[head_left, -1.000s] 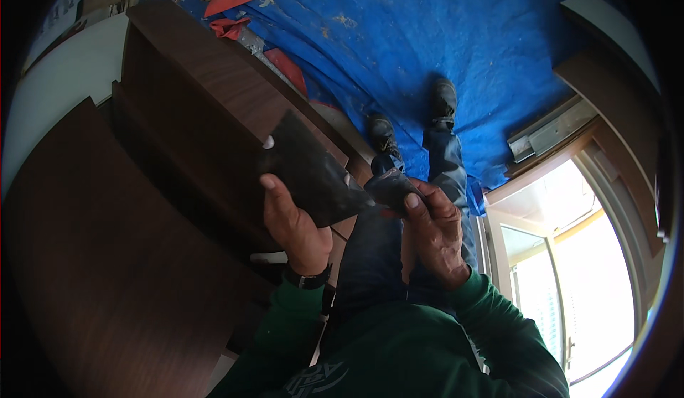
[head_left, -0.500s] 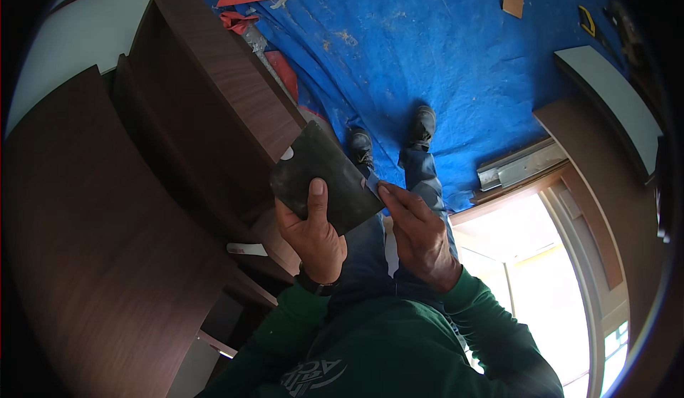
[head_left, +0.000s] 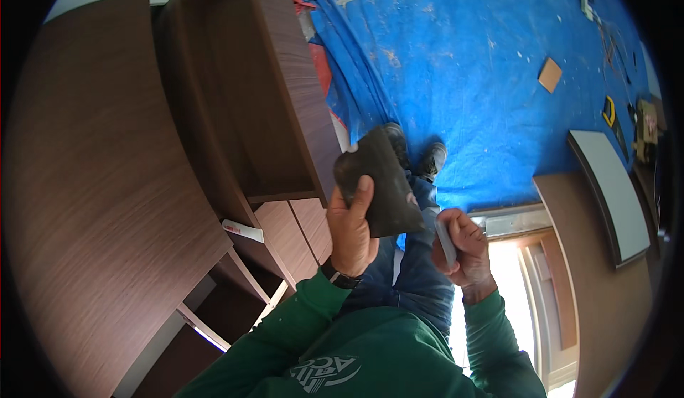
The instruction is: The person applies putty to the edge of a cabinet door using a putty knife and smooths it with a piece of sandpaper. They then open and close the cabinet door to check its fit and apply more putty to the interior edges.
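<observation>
My left hand (head_left: pixel 349 234) grips a dark, flat rectangular plate (head_left: pixel 385 184), thumb on its upper face and the other fingers beneath. A pale notch or hole shows near the plate's far left corner, and a small pinkish smear lies by its right edge. Just to the right, apart from the plate, my right hand (head_left: pixel 469 252) is closed on a thin grey flat piece (head_left: pixel 446 243), seen nearly edge-on. Its exact kind cannot be made out.
Brown wood-grain cabinetry (head_left: pixel 100 184) with open compartments fills the left. Wrinkled blue sheeting (head_left: pixel 463 77) covers the floor. On it lie a tan square (head_left: pixel 550 76) and a yellow-handled saw (head_left: pixel 610 111). A white curved panel (head_left: pixel 613 191) stands right. A white-and-red item (head_left: pixel 242 230) rests on the cabinetry.
My right hand has drawn away from the plate's edge to the right, turning the grey piece edge-on. The view has shifted, so the cabinet and both hands appear farther right.
</observation>
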{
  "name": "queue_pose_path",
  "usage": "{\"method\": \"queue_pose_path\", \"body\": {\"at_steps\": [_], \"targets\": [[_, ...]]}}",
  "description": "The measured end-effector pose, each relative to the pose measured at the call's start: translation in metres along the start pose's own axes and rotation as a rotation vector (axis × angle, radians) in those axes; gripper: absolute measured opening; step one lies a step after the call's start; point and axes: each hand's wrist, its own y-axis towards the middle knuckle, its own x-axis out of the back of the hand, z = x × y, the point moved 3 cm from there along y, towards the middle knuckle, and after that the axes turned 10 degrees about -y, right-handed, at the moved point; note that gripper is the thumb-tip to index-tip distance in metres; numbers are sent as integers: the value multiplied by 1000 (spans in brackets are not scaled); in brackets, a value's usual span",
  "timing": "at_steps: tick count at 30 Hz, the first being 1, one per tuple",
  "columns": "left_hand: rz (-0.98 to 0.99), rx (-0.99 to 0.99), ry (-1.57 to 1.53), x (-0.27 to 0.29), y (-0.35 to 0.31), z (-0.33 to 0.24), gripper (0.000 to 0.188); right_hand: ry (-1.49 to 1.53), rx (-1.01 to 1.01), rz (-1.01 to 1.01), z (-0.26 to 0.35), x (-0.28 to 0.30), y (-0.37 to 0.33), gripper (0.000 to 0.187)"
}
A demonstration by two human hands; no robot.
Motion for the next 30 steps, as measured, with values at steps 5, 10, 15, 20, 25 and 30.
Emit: {"method": "queue_pose_path", "body": {"at_steps": [5,10,15,20,25,30], "targets": [[95,-66,65,-10,5,-6,31,195,-173,-59,-10,-40,22,29],[87,-101,6,-6,28,-33,27,149,-260,19,-8,-64,40,34],[147,-104,265,-8,25,-39,32,19,-117,38,-3,-56,83,36],[98,-82,174,-39,20,-32,35,-291,-99,-327,24,-43,122,27],[-158,-217,154,-35,52,-30,32,-202,-293,-392,64,10,159,24],[-411,-336,300,-8,79,-14,29,-372,-260,-363,140,50,178,17]]}}
